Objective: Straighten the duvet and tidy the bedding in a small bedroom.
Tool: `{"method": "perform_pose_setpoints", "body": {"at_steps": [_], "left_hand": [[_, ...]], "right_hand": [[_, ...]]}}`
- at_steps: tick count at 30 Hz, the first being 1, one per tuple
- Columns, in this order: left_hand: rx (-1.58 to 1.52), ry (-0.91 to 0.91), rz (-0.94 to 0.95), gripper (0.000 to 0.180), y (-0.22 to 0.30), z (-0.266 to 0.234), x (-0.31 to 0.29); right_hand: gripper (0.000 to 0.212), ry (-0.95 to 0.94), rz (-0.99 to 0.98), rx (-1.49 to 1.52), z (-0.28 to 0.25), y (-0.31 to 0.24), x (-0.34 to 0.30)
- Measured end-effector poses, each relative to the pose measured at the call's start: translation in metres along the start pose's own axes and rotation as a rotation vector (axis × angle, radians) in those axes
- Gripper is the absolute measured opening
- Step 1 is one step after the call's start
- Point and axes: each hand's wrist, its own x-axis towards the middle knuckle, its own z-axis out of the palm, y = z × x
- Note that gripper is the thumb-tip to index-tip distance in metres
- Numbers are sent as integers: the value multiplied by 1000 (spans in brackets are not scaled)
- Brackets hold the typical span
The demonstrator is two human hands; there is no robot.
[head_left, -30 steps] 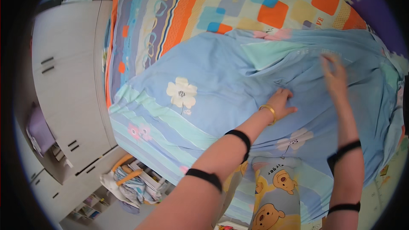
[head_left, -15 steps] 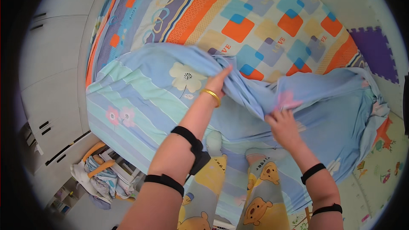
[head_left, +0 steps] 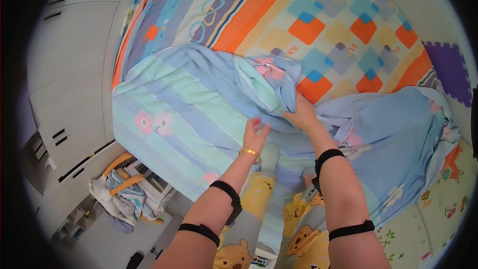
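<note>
A light blue and mint striped duvet cover (head_left: 184,87) with pink flowers lies rumpled across the bed in front of me. My right hand (head_left: 304,115) grips a bunched fold near its middle, the thumb on this side and the other fingers partly behind the cloth. Just to the left and nearer to me, my left hand (head_left: 256,137) hovers over the cover with its fingers loosely bent and apart, holding nothing. A gold bangle (head_left: 250,153) circles that wrist. Beyond the folds, a patterned bed sheet (head_left: 279,32) with orange, blue and beige squares spreads over the bed.
Pale cabinets (head_left: 74,69) with dark handles line the left side. A chair (head_left: 122,184) heaped with clothes stands at the lower left. Purple foam mat (head_left: 450,69) shows at the right, above a printed play mat (head_left: 423,219). My legs in cartoon-print trousers (head_left: 303,239) are on the cover.
My left hand has let go of the cloth and drawn back toward me. The right hand has moved left and farther out onto the middle folds, which now bunch up there.
</note>
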Motion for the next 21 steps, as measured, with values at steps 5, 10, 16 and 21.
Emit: {"method": "perform_pose_setpoints", "body": {"at_steps": [5, 10, 16, 21], "left_hand": [[358, 337, 211, 102, 76, -11, 38], [383, 346, -227, 91, 52, -46, 46], [-804, 129, -598, 49, 1, -136, 42], [-585, -109, -838, 50, 48, -124, 2]], "right_hand": [[31, -215, -616, -314, 6, -71, -59], [28, -285, -745, -316, -36, -68, -96], [32, -337, -231, -139, -57, -89, -84], [23, -554, -509, -623, -81, -91, -56]]}}
